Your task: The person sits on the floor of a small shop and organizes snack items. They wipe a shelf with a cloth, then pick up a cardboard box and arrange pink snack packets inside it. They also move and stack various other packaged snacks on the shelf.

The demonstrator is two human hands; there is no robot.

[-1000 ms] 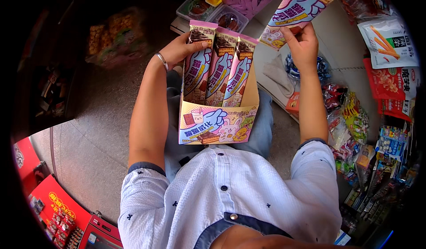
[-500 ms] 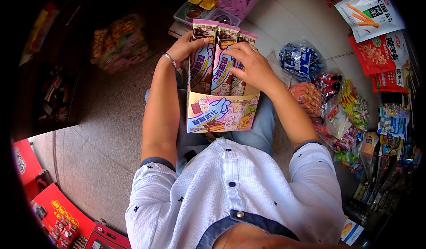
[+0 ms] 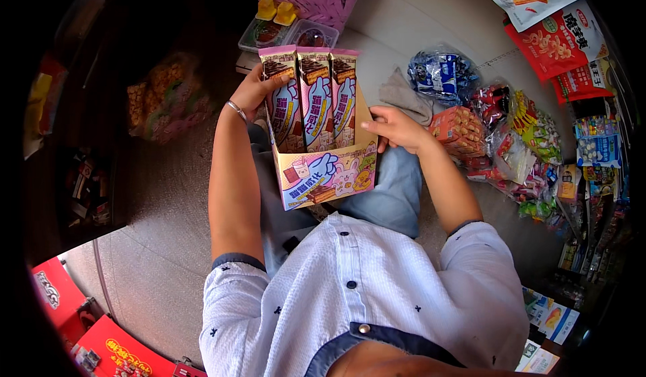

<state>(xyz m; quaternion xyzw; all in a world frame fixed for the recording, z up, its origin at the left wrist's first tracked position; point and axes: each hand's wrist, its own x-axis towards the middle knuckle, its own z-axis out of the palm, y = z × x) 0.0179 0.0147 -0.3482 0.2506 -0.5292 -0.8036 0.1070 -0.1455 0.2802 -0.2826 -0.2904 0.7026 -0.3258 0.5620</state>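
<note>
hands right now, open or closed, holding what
Left hand: closed on the snack display box, thumb over the leftmost wrapped bar.
Right hand: partly curled at the box's right edge; whether it grips cannot be told.

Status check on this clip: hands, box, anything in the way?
Left hand grips display box, thumb across leftmost wafer packet. Right hand at box's right edge. Three wafer packets standing inside. Bagged snacks off to the right, apart from box.

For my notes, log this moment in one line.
bars: lined up in box; left fingers: on leftmost bar; right fingers: at box's right edge
</note>
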